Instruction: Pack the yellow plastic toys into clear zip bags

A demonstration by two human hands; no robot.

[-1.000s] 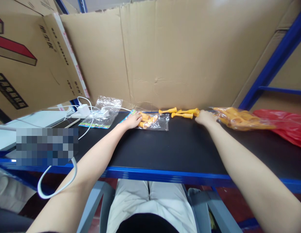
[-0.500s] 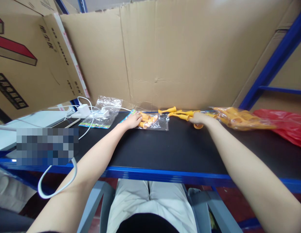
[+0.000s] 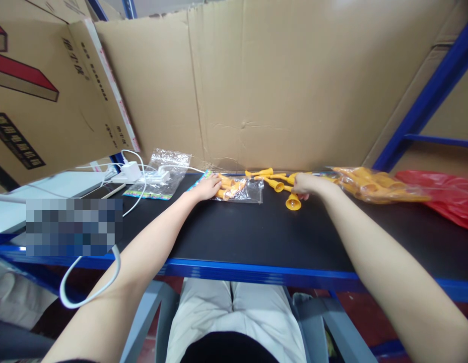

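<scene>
Your left hand (image 3: 207, 187) lies flat, fingers loose, on the small clear plastic bag of yellow pieces (image 3: 239, 190); your right hand (image 3: 306, 184) pinches a yellow trumpet-shaped plastic piece (image 3: 292, 201).

One head-worn camera looks forward and down over a black shelf (image 3: 256, 227) toward a close cardboard wall (image 3: 275, 85).

right hand (image 3: 307, 184) nearer, orange trumpet (image 3: 293, 200) dragged out
</scene>
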